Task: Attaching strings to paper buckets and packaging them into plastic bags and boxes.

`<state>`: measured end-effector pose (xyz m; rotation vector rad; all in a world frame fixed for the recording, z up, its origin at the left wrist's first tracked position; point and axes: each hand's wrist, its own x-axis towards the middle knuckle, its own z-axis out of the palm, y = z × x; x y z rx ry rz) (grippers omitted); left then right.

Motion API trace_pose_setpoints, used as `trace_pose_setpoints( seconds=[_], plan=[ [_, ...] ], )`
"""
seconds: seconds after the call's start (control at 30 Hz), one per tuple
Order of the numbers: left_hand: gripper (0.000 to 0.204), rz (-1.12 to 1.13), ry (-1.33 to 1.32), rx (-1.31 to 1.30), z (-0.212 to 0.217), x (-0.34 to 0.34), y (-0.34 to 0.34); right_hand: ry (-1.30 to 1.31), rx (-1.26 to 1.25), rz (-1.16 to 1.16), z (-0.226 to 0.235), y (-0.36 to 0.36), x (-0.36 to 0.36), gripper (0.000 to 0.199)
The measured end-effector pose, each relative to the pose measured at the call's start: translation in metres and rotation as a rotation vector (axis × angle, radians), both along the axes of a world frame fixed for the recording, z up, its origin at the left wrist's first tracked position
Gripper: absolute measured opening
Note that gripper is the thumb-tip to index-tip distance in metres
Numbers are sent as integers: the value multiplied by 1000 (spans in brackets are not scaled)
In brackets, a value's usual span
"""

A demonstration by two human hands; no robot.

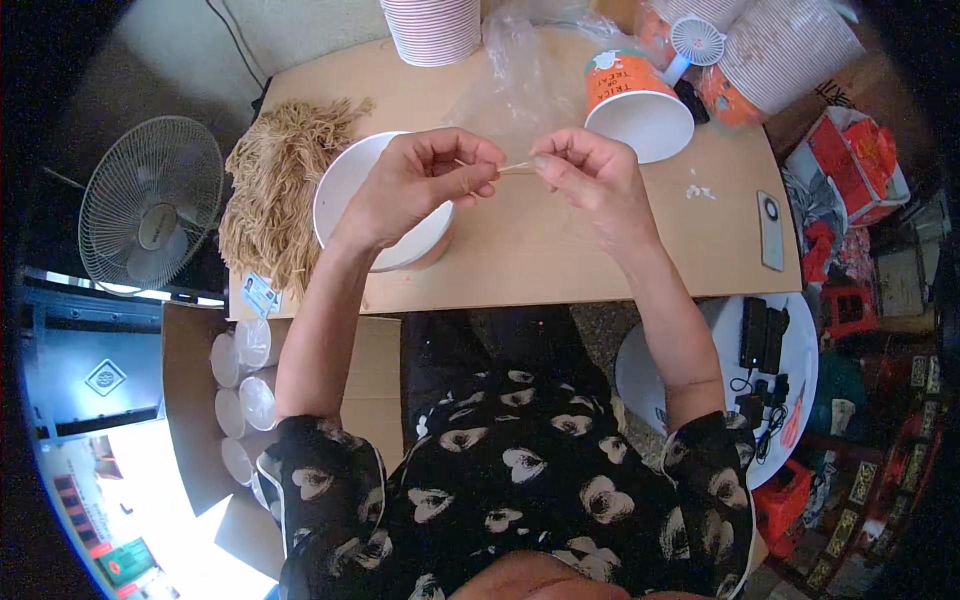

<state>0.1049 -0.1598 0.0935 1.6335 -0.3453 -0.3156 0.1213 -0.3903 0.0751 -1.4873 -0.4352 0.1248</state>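
Both hands are raised over the table, pinching a thin pale string (515,167) stretched between them. My left hand (425,185) has its thumb and fingers closed on one end, in front of a white paper bucket (345,185). My right hand (592,180) pinches the other end between thumb and forefinger. The left hand hides part of the bucket, which stands on the table. To its left lies a big heap of tan strings (275,190). Beyond my right hand, an orange printed paper bucket (630,95) lies tipped with its white inside facing me.
On the cardboard-topped table (520,260) are stacked paper buckets (435,30), clear plastic bags (515,80), a small handheld fan (697,42), small white bits (700,191) and a phone (770,230). A standing fan (150,205) is at left. An open carton (190,390) holds wrapped cup stacks.
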Motion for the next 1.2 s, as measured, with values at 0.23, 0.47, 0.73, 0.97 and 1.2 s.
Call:
trace_pose_setpoints(
  seconds=[0.23,0.47,0.73,0.97,1.2],
  plan=[
    [28,34,-90,28,-5,-9,-4,81,79,21,-2,7,-4,10],
    [33,112,-207,-122,-17,-13,-9,173,119,29,-11,21,-7,16],
    [32,193,-268,-59,-26,-20,-7,194,93,10,-10,27,-9,16],
    [31,186,-340,40,-23,-24,-4,-71,-80,-40,-14,29,-5,15],
    [30,186,-331,20,-25,-27,-3,91,12,27,-10,31,-9,13]
  ],
)
